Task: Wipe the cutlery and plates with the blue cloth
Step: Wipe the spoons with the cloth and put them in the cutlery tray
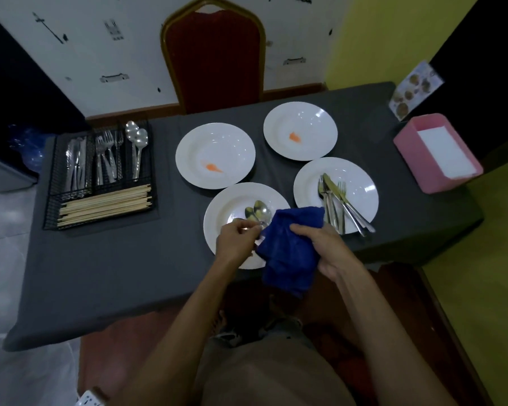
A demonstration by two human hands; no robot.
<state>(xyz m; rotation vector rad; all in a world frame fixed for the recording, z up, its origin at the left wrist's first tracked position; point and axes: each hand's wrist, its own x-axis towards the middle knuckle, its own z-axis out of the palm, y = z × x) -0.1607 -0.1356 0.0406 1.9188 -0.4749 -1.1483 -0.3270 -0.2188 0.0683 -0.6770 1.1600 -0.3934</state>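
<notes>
- Left hand (237, 238): lower centre of the frame, fingers pinched narrow around the handles of the spoons (257, 213), whose bowls lie on the near plate (220, 212).
- Right hand (320, 244): just right of it, closed around the blue cloth (291, 247), which is bunched and hangs off the near edge of the surface (115, 273). Cloth touches the spoon handles.
- Right plate (361, 183): centre right, carrying a loose pile of cutlery (339, 203), knife and forks crossed, ends jutting past the rim.
- Two far plates, left (232, 145) and right (314, 124): each bears an orange smear, not yet wiped by the look of it.
- Wire caddy (100, 174): left of frame, holding knives, forks, spoons and chopsticks.
- Pink box (408, 159): right edge, with white paper inside.
- Risks, as judged: spoons held only at the handles could slip from the pinch and clatter onto the near plate; the trailing cloth could catch the overhanging cutlery on the right plate and drag it off; wiping the smears first could carry orange residue onto clean cutlery.
</notes>
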